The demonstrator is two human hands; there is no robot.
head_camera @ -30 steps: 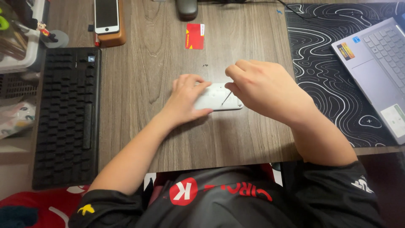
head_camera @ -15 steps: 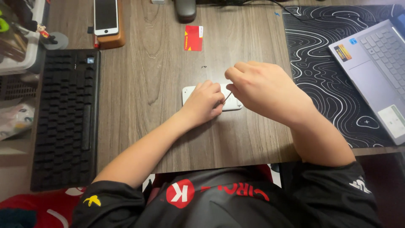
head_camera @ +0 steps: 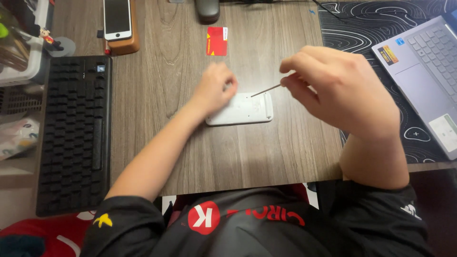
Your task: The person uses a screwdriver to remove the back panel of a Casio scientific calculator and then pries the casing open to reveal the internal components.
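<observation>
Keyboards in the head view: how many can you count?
2. A black keyboard lies on the desk's left side, and a silver laptop's keyboard shows at the right edge, partly cut off. Others may be out of frame.

black keyboard (head_camera: 71, 133), red card (head_camera: 216, 41), laptop (head_camera: 428, 71)

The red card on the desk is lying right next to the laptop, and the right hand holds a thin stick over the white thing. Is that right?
Not quite. The head view shows the red card lying far from the laptop, near the phone. The right hand does hold a thin stick over the white device.
</observation>
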